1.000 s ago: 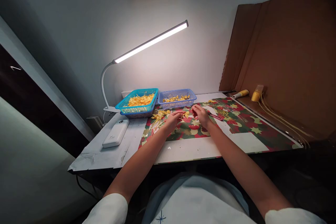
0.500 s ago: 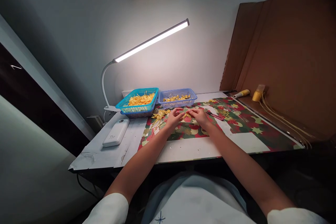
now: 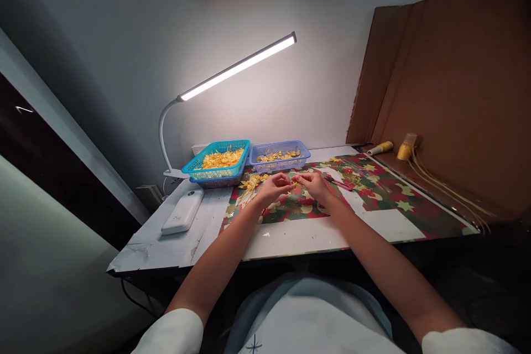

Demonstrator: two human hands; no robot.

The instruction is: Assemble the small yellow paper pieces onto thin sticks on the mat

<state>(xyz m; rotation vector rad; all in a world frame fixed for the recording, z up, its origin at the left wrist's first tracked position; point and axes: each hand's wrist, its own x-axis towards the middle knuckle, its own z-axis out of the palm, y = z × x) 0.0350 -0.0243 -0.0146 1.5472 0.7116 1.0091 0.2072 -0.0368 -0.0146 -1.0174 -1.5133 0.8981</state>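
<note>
Above the patterned sheet [image 3: 315,209], my left hand [image 3: 274,187] and my right hand [image 3: 313,185] meet fingertip to fingertip. Between them shows a small yellow piece [image 3: 295,183], partly covered by the fingers and too small to name. Both hands pinch at it with thumb and forefinger. Just left of my left hand lies a bunch of yellow ribbon-like pieces with thin stems [image 3: 250,183]. A dark and pink tool [image 3: 340,183], its kind unclear, rests right of my right hand.
A turquoise basket [image 3: 244,156] of yellow pieces sits stacked at the back left, beside a blue-violet basket [image 3: 280,165] with golden pieces. A white power bank [image 3: 183,212], a lit desk lamp [image 3: 240,66], yellow thread spools [image 3: 405,149] and a cardboard panel [image 3: 448,83] surround the workspace.
My left fingers have curled in and come closer to my right fingertips around the small yellow piece. The camera view has shifted slightly; the things on the table stay put.
</note>
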